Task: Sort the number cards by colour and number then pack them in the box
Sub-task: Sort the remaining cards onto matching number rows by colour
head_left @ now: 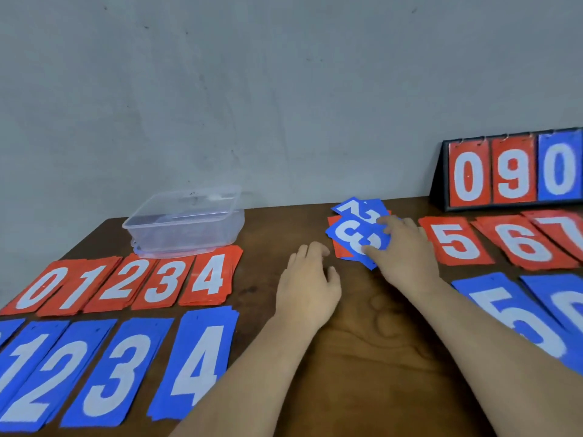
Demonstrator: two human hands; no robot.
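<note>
At table [362, 342] centre: right hand [405, 247] pinches blue 8 card [353, 238], white digit; left hand [307, 279] loosely curled, empty.

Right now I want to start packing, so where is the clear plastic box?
Head view: the clear plastic box sits left of centre at the back edge of the table, just behind the red 3 pile.

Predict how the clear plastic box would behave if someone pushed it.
The clear plastic box looks thin-walled, so probably light and likely to slide on the smooth wooden table. It is low and wide, so tipping seems unlikely.
</note>
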